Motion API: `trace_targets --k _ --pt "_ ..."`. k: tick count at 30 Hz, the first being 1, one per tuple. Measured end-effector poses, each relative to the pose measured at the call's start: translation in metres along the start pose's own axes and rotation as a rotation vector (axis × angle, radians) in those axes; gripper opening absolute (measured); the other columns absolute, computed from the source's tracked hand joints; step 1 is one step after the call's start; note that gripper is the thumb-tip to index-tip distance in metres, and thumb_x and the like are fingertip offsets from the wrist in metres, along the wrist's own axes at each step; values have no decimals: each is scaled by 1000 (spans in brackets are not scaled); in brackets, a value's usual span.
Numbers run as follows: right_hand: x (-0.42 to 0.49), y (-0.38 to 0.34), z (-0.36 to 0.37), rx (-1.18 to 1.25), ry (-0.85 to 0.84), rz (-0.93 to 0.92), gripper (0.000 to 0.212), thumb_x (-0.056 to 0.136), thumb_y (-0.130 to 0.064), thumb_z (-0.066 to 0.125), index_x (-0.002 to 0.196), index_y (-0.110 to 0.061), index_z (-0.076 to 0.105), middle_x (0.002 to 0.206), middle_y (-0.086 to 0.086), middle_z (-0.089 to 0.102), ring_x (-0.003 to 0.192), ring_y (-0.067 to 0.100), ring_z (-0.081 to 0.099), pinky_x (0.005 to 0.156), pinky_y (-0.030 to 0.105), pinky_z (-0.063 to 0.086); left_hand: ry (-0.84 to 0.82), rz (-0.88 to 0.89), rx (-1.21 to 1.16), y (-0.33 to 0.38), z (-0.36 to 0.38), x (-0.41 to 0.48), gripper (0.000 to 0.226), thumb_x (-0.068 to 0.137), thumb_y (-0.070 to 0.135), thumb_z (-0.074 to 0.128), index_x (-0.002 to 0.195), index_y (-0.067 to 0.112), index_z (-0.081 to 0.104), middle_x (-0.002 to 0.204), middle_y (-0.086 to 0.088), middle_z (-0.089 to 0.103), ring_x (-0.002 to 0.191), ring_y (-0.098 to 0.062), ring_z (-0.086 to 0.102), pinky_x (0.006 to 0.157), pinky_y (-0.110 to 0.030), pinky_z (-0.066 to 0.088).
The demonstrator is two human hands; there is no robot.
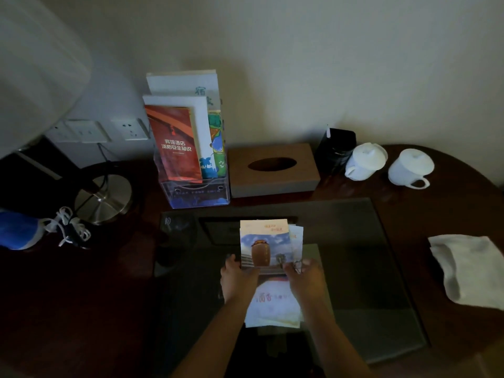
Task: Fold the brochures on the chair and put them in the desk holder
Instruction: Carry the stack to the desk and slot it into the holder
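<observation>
Brochures (268,246) stand tilted up over the glass pad (368,268) on the tabletop (450,214), a few sheets fanned at their right edge. Left hand (237,279) grips the lower left edge, right hand (306,279) the lower right, fingers closed on the paper. More printed sheets (272,306) lie beneath. Bare glass lies between them and the clear holder (195,192), which is already part-filled.
</observation>
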State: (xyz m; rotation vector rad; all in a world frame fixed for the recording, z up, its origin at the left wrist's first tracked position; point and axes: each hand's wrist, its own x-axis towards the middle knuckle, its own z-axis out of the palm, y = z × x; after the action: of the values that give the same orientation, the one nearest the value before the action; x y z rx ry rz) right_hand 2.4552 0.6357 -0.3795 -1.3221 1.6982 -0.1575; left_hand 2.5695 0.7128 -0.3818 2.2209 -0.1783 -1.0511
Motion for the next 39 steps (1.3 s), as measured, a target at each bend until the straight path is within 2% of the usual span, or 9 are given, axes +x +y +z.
trace_targets --k 3,6,10,15,20,23,27,32,39 --pt "4 -10 2 -44 -40 31 41 85 -34 67 110 -3 59 95 15 68 76 25 69 55 30 51 -8 -56 48 10 -2 10 66 76 43 69 130 10 49 126 -13 58 111 -32 61 96 -46 51" --pt "13 -9 4 -85 -98 77 35 81 -31 70 103 -4 62 100 16 67 90 28 68 81 41 58 -32 -106 160 11 2 20 51 84 43 63 121 8 57 123 -15 59 108 -30 61 97 -40 51" --pt "14 -11 3 -287 -111 -12 54 81 -38 68 120 -4 55 122 17 58 118 33 53 102 44 43 -22 -71 178 6 7 22 47 90 22 56 134 11 43 132 -16 49 119 -33 52 100 -41 45" --pt "-8 -24 -1 287 -143 -310 44 82 -2 69 114 2 40 103 9 57 90 21 59 62 11 47 -145 329 -433 2 -23 -4 27 97 -1 45 115 18 41 109 -4 55 99 -16 61 63 -14 53" --pt "-27 -45 -7 495 -253 -646 53 88 -8 63 134 -17 38 126 -2 60 114 12 59 90 26 53 -185 560 -634 35 -52 -20 54 90 -1 54 127 39 47 115 11 68 105 -8 67 77 -24 57" --pt "-34 -50 -2 495 -191 -712 47 88 -10 62 132 -13 45 123 1 62 112 14 60 90 25 53 -72 575 -625 49 -58 -22 53 85 3 62 132 24 49 131 -9 58 117 -21 61 94 -40 53" --pt "-29 -45 11 420 -207 -695 47 88 1 61 132 -4 44 126 12 59 116 22 58 96 36 51 -61 544 -572 36 -60 -12 50 75 12 69 122 4 54 115 -22 65 110 -29 65 92 -37 55" --pt "-29 -35 25 370 -252 -634 62 85 -5 67 137 -23 38 128 -6 55 112 -9 54 87 4 44 -116 594 -514 16 -58 -10 59 81 21 73 133 27 45 124 4 65 119 -12 61 96 -31 53" --pt "-23 -30 16 346 -250 -619 70 85 -35 62 145 -23 28 146 -3 44 135 11 42 114 45 34 -74 696 -310 14 -54 -7 40 91 39 58 125 49 41 117 3 68 115 -11 63 98 -28 50"
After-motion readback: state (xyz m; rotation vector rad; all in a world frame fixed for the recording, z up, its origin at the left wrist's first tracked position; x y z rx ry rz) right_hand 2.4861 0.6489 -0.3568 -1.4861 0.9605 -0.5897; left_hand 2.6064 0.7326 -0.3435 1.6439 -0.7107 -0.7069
